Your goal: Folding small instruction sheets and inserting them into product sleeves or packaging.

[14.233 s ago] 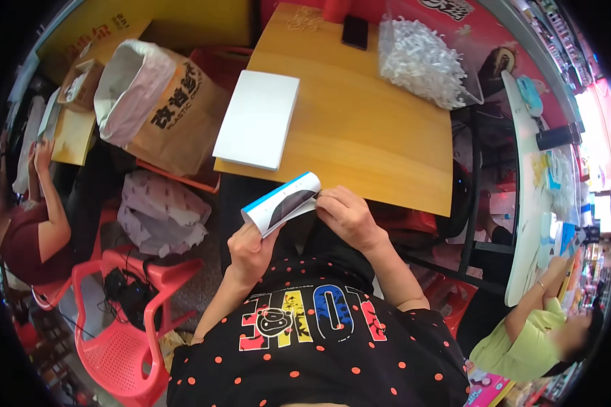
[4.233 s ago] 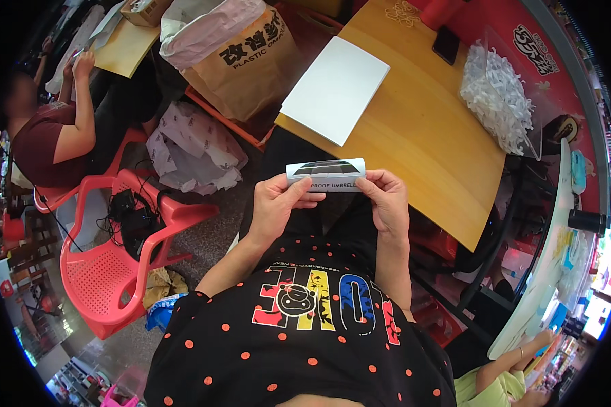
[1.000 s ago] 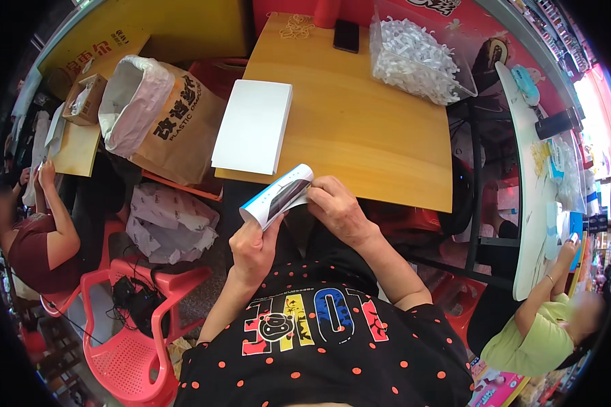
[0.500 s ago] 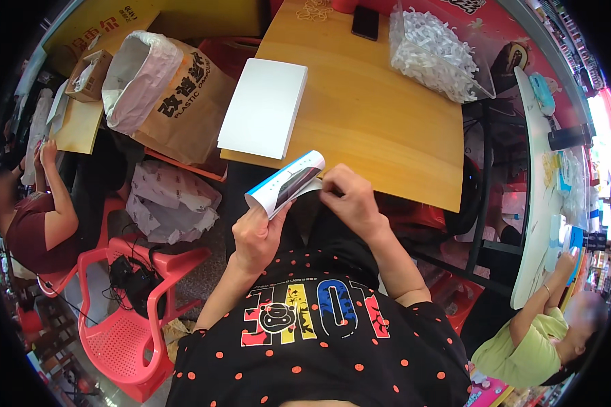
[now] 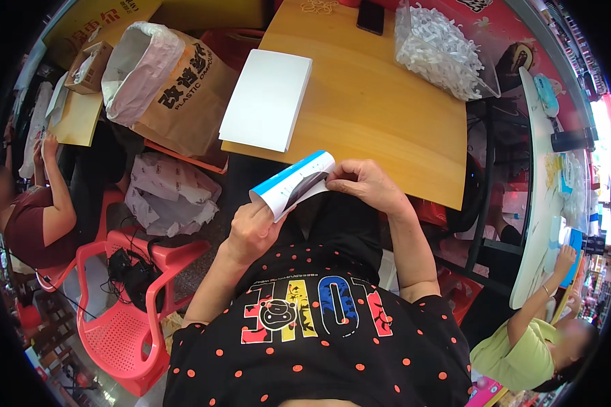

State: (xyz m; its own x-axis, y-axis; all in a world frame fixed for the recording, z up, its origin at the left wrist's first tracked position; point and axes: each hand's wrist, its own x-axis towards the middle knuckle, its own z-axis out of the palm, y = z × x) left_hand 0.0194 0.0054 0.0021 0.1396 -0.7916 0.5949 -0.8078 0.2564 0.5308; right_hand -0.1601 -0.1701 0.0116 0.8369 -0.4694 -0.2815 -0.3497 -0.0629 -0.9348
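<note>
Paper point(image 5: 293, 178), blue on one side w/ a dark pic on it, is up over the lap, nr the front edge of the desk point(image 5: 387, 129). It is bent in a loose roll & slants, right end up. L hand point(image 5: 253, 232) has its fingers curled round the low left end, w/ the thumb by the bottom edge. R hand point(image 5: 366, 183) has its fingers pinched on the loose edge at the other end; how tight, can't tell. Btwn them the roll is part open.

Step now, I'd guess: rolling the paper up, prob. not done. Next move seems to call for L hand to hold the curl snug while R hand tucks the loose edge in & turns it, both ends lined up. If R hand lets go too soon, the paper could spring open.

White stack point(image 5: 266, 100) lies on the left of the desk, apart from both hands. Farther back: a black phone point(image 5: 371, 17), thin loops point(image 5: 319, 6) & a clear tub point(image 5: 490, 76) of white strips point(image 5: 434, 47).
</note>
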